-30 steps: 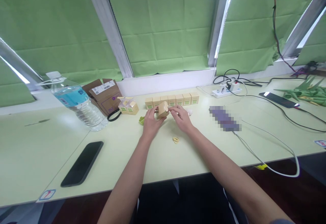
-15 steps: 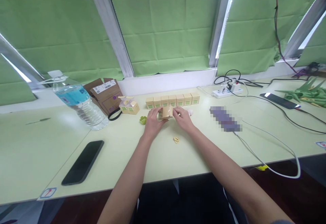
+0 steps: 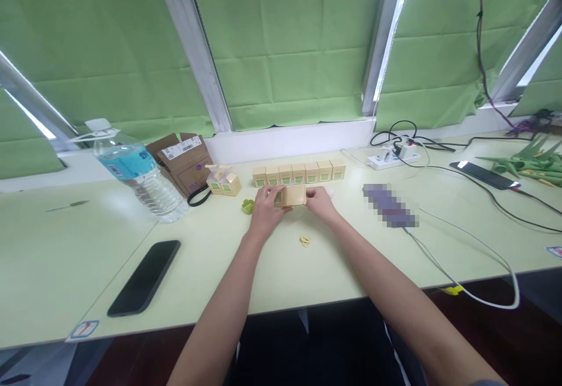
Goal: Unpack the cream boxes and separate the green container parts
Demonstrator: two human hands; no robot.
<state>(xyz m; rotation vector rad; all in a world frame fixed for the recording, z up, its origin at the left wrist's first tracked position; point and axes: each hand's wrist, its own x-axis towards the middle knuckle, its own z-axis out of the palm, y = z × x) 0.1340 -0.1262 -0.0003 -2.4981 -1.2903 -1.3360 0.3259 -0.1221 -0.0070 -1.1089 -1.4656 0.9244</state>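
At twelve o'clock, behind everything, green blinds (image 3: 272, 46), drawn down, likely against glare. Below, spreading toward every hour, pale table (image 3: 219, 269). Toward half past nine, water bottle (image 3: 141, 169), standing next to brown carton (image 3: 187, 169) with flaps spread; both apparently set aside for elbow room. At twelve, toward the back, row of seven boxes (image 3: 298, 174), side by side, labels facing front; lined up so, probably, for neatness and to stay clear of both forearms. At eight, dark phone (image 3: 144, 279), lying flat, well apart from the handling.

Just inside nine, left hand (image 3: 266, 210), clamped on the left end of small box (image 3: 295, 195), thumb below and fingers above, seemingly as the steadying grip. Just inside three, right hand (image 3: 321, 203), fingertips at the opposite end, perhaps as a brace; cannot tell pinch from press, with those fingertips partly hidden. Hands apart from each other, bridged only by small box.

Beyond nine, pair of open boxes (image 3: 223, 182), flaps raised, near the carton. At clock centre, small box itself, turned lengthwise between the hands, probably for access to both ends. Nearer nine, green dish (image 3: 248, 206), just beside the left hand. At six, yellow band (image 3: 304, 241), lying loose, within easy reach.
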